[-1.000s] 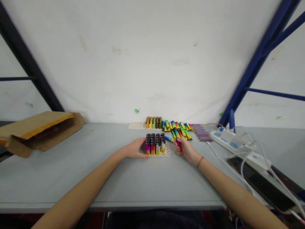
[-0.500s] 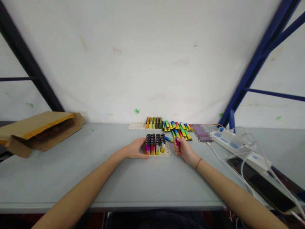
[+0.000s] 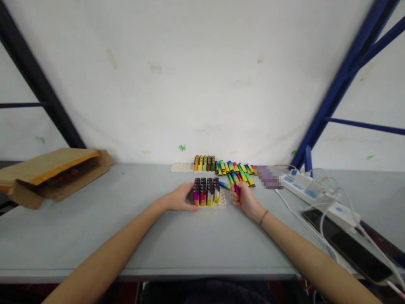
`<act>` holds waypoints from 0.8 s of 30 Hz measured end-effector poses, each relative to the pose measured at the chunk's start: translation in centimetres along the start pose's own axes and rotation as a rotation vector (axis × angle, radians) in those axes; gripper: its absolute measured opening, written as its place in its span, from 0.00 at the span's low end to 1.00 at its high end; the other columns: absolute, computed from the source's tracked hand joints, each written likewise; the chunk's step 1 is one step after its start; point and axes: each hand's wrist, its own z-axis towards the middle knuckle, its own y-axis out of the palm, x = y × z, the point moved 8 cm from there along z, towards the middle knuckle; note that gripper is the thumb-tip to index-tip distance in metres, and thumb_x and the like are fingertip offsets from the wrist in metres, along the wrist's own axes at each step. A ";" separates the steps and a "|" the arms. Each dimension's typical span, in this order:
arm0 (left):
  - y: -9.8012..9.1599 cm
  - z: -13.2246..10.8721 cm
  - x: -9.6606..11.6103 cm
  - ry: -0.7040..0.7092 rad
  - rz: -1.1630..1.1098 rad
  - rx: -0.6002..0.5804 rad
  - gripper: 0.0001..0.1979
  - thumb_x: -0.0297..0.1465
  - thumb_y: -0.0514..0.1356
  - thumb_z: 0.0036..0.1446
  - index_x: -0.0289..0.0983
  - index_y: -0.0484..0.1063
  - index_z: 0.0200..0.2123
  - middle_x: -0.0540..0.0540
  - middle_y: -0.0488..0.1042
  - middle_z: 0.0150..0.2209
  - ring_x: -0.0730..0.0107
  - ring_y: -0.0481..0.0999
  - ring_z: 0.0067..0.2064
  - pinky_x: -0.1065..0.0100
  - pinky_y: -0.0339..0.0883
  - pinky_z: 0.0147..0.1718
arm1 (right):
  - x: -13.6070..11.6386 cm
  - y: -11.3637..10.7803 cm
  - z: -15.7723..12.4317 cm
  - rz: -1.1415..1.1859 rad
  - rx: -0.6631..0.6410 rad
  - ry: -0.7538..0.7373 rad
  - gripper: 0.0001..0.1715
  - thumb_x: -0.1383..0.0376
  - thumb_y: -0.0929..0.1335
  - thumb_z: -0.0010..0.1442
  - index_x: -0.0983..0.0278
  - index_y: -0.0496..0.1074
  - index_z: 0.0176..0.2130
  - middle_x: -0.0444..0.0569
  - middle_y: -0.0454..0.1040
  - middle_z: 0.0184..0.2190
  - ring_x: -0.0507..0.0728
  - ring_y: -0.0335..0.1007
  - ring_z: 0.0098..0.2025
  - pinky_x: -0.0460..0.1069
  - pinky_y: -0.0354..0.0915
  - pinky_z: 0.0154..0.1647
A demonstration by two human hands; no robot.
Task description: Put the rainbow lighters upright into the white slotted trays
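Observation:
Upright lighters (image 3: pixel 203 193) with black tops and bright multicoloured bodies stand in rows in a white tray (image 3: pixel 223 204), whose right-hand holes hold nothing. My left hand (image 3: pixel 182 197) grips the left side of this tray, thumb at the near corner, fingers partly hidden behind the lighters. Just right of the tray, my right hand (image 3: pixel 244 197) is closed round a magenta lighter (image 3: pixel 237 191), mostly covered by the fingers. A blue lighter (image 3: pixel 224 185) lies flat between the tray and the right hand. Behind it is a pile of multicoloured lighters (image 3: pixel 242 174).
By the wall, a second white tray (image 3: pixel 181 167) adjoins a block of yellow-to-dark lighters (image 3: pixel 204 163). An open brown paper bag (image 3: pixel 63 169) lies at left. At right are a power strip (image 3: pixel 316 190), white cables, a phone (image 3: pixel 346 245) and a blurred purple item (image 3: pixel 268 176).

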 end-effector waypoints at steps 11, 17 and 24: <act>0.1 0.0 0.0 0.007 0.053 0.001 0.36 0.44 0.68 0.44 0.34 0.65 0.54 0.39 0.69 0.53 0.48 0.68 0.53 0.55 0.59 0.55 | -0.4 0.0 -0.4 -0.064 0.059 -0.044 0.15 0.55 0.63 0.48 0.61 0.55 0.24 0.35 0.49 0.16 0.46 0.40 0.16 0.41 0.38 0.14; 0.2 0.1 -0.2 0.012 0.056 -0.001 0.37 0.44 0.68 0.44 0.33 0.64 0.55 0.38 0.68 0.54 0.47 0.67 0.53 0.53 0.59 0.55 | -1.4 0.7 -1.0 -0.269 0.082 -0.225 0.22 0.47 0.66 0.54 0.58 0.53 0.31 0.35 0.57 0.23 0.47 0.52 0.20 0.41 0.50 0.14; 0.0 0.0 -0.1 0.039 0.022 0.023 0.38 0.45 0.68 0.44 0.35 0.63 0.56 0.39 0.70 0.52 0.47 0.68 0.53 0.54 0.60 0.54 | -5.2 2.5 -3.3 -0.831 0.046 -0.594 0.19 0.51 0.61 0.63 0.62 0.70 0.41 0.47 0.68 0.34 0.54 0.64 0.36 0.50 0.64 0.38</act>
